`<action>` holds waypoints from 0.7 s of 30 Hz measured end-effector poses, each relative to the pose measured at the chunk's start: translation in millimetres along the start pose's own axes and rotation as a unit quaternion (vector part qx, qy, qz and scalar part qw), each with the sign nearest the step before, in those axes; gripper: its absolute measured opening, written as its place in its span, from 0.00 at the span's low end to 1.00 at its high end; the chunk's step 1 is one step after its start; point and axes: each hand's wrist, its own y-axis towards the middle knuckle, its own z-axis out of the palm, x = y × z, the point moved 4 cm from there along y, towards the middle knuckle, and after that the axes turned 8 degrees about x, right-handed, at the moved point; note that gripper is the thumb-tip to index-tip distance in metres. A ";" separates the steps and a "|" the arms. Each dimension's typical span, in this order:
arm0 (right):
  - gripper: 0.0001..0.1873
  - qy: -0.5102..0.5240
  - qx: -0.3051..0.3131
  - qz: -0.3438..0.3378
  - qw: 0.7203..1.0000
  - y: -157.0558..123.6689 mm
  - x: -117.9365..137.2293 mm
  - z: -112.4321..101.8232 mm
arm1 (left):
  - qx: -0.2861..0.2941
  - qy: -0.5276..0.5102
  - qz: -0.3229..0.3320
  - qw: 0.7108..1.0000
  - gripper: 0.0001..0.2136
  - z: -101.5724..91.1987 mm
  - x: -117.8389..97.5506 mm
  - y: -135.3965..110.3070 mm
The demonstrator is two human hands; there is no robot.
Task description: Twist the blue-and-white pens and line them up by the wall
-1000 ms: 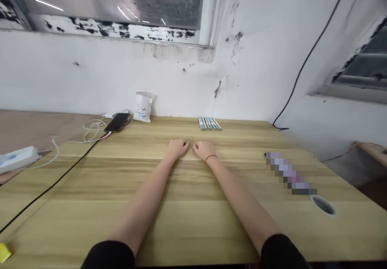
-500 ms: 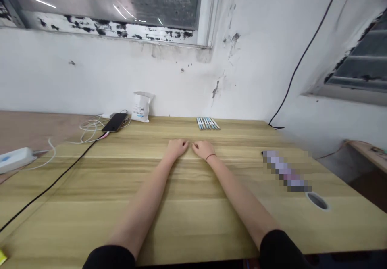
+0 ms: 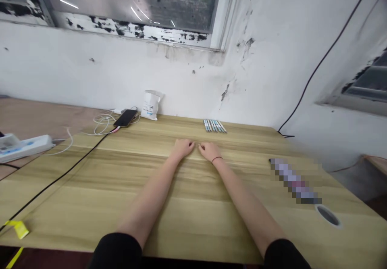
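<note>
A white painted wall with flaking patches stands behind a broad, pale yellow-brown wood-grain surface, and a grey-framed glass window is set in the wall at the upper left. The person's two bare forearms, in black sleeves, stretch forward over the middle of the surface. A thin black cable runs slantwise across its left side, and a white plastic power strip lies past its left edge. On the right lies a long, pixel-masked item, perhaps mostly pale violet, though the masking hides its kind.

The left hand and the right hand rest near each other, a narrow gap between them. The fingers of each are curled inward into a loose fist, holding nothing that shows.

At the back, a white plastic packet stands near the wall, with a flat black phone just left of it among white cords. A row of slim white-and-blue pen-shaped sticks lies side by side beyond the hands, touching neither. A round white-rimmed hole sits just beside the masked item's near end. Smallest, a thin dark band circles the right wrist.
</note>
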 end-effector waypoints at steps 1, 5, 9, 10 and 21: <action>0.23 0.000 -0.001 0.000 1.000 0.1 -0.3 0.3 | -0.001 0.000 0.002 1.000 0.19 0.0 0.1 -0.1; 0.24 0.001 -0.005 -0.003 1.000 0.9 -1.3 1.8 | -0.003 0.002 0.008 1.000 0.19 0.3 0.5 0.1; 0.24 0.002 -0.008 -0.004 1.000 1.7 -1.8 3.0 | -0.004 0.001 0.013 1.000 0.19 1.4 1.0 0.9; 0.25 0.002 -0.009 -0.004 1.000 1.7 -1.9 3.0 | -0.004 0.000 0.013 1.000 0.19 1.7 1.2 1.1; 0.23 -0.001 -0.012 -0.008 1.000 1.4 -1.1 1.7 | -0.006 -0.004 0.006 1.000 0.19 2.0 1.9 1.7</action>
